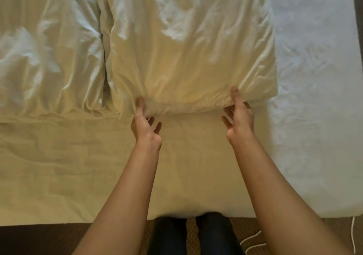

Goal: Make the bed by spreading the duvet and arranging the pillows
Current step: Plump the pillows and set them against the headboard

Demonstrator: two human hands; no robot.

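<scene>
Head view: two pillows, two hands, one duvet, one cord.

The centre pillow lies on the cream duvet. Its near edge faces the person and its far edge is cut off at the top of the frame. The left hand pinches the near edge close to the pillow's left corner. The thumb is on top and the fabric is puckered round it. Two fingers stick out loose below the edge; the others can't be seen. The right hand holds the same edge near the right corner, thumb on top and two fingertips showing below it. The hands are well apart, about a pillow-width.

The second pillow sits just beside the centre one on the left, touching it along a dark seam. Its left side is out of frame.

The duvet lies flat with light wrinkles and has open room between the pillows and the near bed edge. The duvet's right edge meets a bare white sheet, and the centre pillow's right corner just overlaps that line. A dark strip runs along the far right edge.

Below the bed edge there is brown carpet, dark-clad legs and a white cord lying at the right.
</scene>
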